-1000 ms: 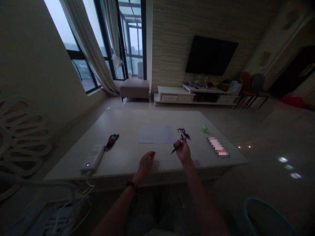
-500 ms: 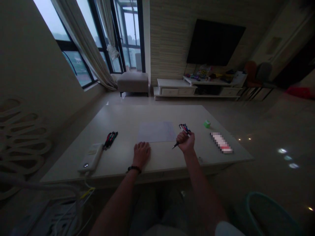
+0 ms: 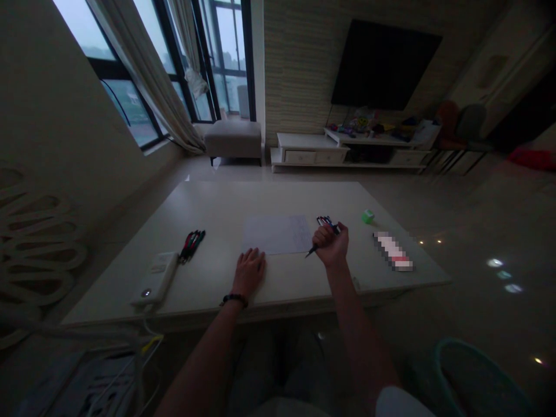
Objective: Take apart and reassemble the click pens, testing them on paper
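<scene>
The right hand [image 3: 330, 244] is curled shut around one black pen [image 3: 311, 251], and its tip pokes out to the left. The left hand [image 3: 249, 272] lies open and flat on the table [image 3: 286, 284], just below one sheet of paper [image 3: 277, 234], which is left of the right hand. One bunch of pens [image 3: 326, 221] touches the top of the right hand, another bunch of pens [image 3: 191, 246] lies left of the left hand, and one small green block [image 3: 368, 216] sits right of the right hand.

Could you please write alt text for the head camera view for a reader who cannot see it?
A right hand grips a black pen beside a sheet of paper on a white table; the left hand, wearing a bracelet, rests on the table.
</scene>
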{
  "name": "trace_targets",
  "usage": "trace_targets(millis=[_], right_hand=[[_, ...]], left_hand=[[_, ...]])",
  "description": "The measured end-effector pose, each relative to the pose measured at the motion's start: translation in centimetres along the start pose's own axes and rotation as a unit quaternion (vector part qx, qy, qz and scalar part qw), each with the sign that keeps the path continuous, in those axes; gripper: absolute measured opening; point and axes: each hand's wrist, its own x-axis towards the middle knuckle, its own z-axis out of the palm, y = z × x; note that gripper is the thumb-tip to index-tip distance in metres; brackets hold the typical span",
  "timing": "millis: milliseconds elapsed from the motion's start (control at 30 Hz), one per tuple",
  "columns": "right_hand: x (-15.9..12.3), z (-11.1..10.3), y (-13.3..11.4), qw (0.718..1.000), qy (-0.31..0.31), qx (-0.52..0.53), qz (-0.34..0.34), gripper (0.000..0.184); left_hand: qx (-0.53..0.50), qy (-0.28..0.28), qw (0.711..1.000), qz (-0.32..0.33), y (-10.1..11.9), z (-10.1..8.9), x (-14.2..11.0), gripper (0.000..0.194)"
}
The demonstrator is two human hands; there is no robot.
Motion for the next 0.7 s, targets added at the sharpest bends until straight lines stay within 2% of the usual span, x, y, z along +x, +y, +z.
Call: trace_targets(millis=[133, 233, 333, 500, 633, 700], right_hand=[[1.0, -1.0, -0.2, 0.998, 0.017, -0.065, 0.010, 0.023], [2.3, -2.4, 0.4, 0.982, 0.020, -0.175, 0.063, 0.039], [3.8, -3.9, 1.9, 0.951, 0.017, -0.288, 0.109, 0.054], [6.8, -5.5, 4.9, 0.925, 0.055, -0.376, 0.011, 0.032], [9.2, -5.9, 6.9, 0.914, -0.016, -0.403, 0.045, 0.026], [10.2, -6.1, 7.9, 0.894, -0.014, -0.446, 0.032, 0.026]], left_hand=[[0.004, 0.008, 1.000, -0.002, 0.1, 0.0, 0.0, 0.033], [0.005, 0.011, 1.000, -0.006, 0.1, 0.0, 0.0, 0.033], [0.006, 0.008, 1.000, -0.005, 0.1, 0.1, 0.0, 0.032], [0.009, 0.004, 1.000, 0.000, -0.1, 0.0, 0.0, 0.032], [0.009, 0.007, 1.000, -0.002, -0.1, 0.1, 0.1, 0.032], [0.001, 0.008, 1.000, -0.003, -0.1, 0.1, 0.1, 0.032]])
